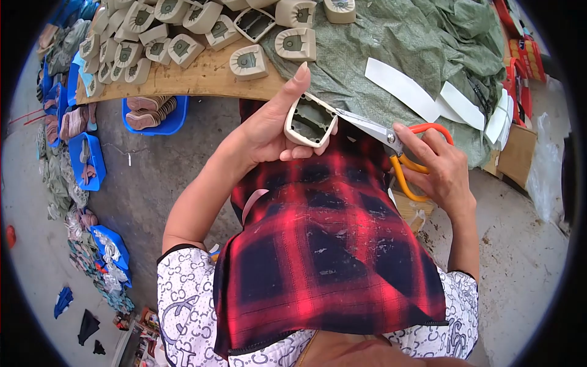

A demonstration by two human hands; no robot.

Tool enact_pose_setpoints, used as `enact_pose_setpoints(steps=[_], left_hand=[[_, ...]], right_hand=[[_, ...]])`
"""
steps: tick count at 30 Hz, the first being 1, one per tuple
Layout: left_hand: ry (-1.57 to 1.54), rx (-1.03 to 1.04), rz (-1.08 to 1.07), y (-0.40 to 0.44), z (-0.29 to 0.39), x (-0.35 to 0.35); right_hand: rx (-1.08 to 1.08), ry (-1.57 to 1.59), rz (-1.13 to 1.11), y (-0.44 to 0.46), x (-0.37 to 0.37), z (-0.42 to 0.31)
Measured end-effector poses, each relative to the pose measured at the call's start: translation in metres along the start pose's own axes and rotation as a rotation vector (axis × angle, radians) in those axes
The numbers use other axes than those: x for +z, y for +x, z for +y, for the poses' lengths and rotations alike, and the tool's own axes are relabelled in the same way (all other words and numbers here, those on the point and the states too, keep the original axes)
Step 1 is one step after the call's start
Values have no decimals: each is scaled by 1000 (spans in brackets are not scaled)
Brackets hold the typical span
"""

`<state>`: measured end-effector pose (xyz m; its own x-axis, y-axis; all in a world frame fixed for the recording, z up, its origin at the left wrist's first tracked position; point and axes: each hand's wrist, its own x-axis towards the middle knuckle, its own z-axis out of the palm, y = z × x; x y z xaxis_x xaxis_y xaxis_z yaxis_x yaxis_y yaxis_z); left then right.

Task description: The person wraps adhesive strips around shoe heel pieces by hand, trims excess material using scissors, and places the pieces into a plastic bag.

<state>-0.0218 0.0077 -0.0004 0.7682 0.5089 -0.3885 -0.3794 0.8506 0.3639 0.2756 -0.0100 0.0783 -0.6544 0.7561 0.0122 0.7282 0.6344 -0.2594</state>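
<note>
My left hand (275, 125) holds a hollow beige shoe heel (292, 136) in front of the apron, its open ribbed side facing up. The fingers curl under the heel, while the thumb points up beside it. Scissors (374, 129) with orange handles are in my right hand (441, 168), fingers through the loops. Their blade tips reach the upper right rim of the heel; whether they touch it I cannot tell. The blades lie nearly together. On the wooden table (202, 84) beyond my hands, several similar beige heels (247, 61) are piled up.
Green woven sheeting (342, 46) covers the table's right part, with white curved sheets (400, 88) on it. Blue basins (174, 122) with pink soles stand on the floor to the left. A cardboard box (515, 153) and clear plastic (544, 177) are at the right.
</note>
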Motion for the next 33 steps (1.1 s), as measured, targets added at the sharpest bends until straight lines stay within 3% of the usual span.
enact_pose_setpoints(steps=[10,16,22,28,33], left_hand=[[225,-35,-84,-3,5,-3],[126,-30,-141,2,0,-6],[-45,-86,-60,5,-3,-4],[-113,-100,-205,12,-14,-14],[-102,-119,-140,11,-15,-9]], right_hand=[[-81,-44,-54,-1,-17,1],[-78,-52,-47,-5,-12,3],[-54,-64,-49,-9,-6,5],[-55,-60,-45,-8,-7,7],[-101,-59,-35,-7,-6,9]])
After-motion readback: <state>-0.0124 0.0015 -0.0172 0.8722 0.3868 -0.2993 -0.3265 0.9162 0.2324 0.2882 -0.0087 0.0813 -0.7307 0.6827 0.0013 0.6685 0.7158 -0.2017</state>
